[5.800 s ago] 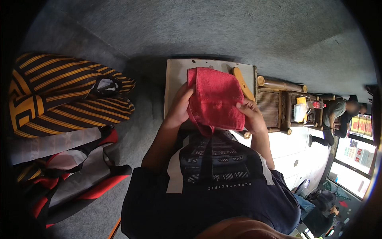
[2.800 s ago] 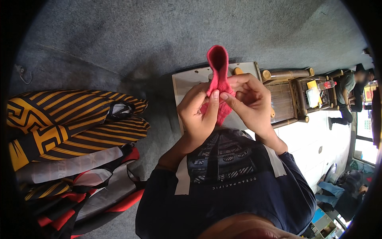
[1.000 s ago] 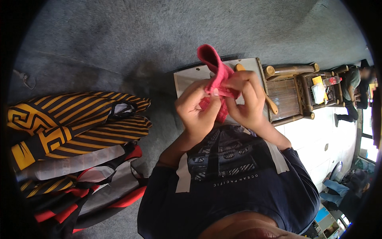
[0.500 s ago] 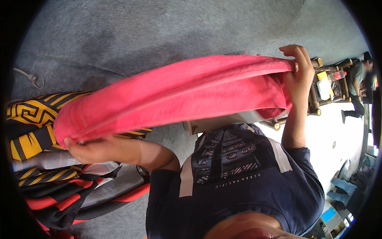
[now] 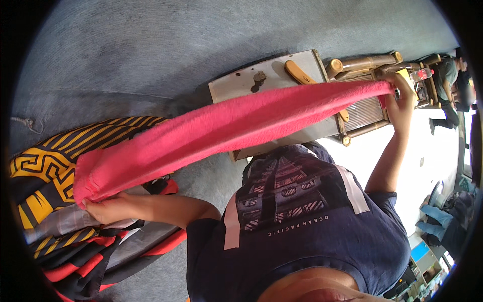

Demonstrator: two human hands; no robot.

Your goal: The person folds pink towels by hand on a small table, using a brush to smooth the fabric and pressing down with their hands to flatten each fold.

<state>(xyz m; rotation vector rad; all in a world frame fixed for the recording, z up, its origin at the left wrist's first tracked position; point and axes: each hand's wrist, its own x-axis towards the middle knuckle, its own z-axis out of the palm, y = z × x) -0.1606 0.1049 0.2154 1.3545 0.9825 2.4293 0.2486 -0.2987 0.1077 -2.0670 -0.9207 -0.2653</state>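
A pink, fuzzy towel [image 5: 226, 126] is stretched in a long, folded band between my two hands, slanting up from left to right. My left hand [image 5: 108, 209] is closed on its lower left corner, over a heap of clothes. At the far right, my right hand [image 5: 402, 103] pinches the towel's other end in front of the bamboo furniture; its fingertips are partly hidden. Along the middle the towel sags a little and covers part of a pale tabletop [image 5: 236, 83] behind it.
On the table lies a tan, curved, flat thing [image 5: 299, 73], partly behind the towel. Yellow-and-black patterned cloth [image 5: 45, 166] and red-and-black cloth [image 5: 75, 269] are heaped at left. A bamboo frame [image 5: 365, 62], a bottle [image 5: 425, 74] and another person [image 5: 447, 83] are at right.
My right hand has moved right and slightly down, my left hand slightly down. The towel is drawn into a narrower, tauter band, and more of the tabletop and the tan thing now show.
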